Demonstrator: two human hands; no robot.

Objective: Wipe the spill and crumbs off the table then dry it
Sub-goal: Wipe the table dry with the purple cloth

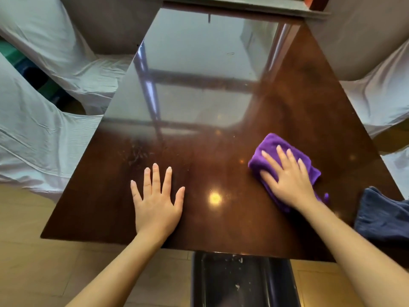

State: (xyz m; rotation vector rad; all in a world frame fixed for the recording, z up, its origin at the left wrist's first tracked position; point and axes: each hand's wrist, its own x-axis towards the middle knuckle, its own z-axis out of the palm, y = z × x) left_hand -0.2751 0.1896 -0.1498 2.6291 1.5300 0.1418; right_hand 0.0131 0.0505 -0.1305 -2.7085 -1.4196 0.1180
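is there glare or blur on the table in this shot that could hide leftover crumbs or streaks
Head view: a broad pale window reflection washes out the far half of the table, and a small bright lamp glint sits between the left hand and the right hand on the purple cloth; faint smears show beyond the left fingertips; wide-angle distortion splays the table edges; the picture is slightly soft overall.

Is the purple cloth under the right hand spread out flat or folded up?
Folded up. The purple cloth forms a thick compact pad, barely wider than the right hand pressing flat on it.
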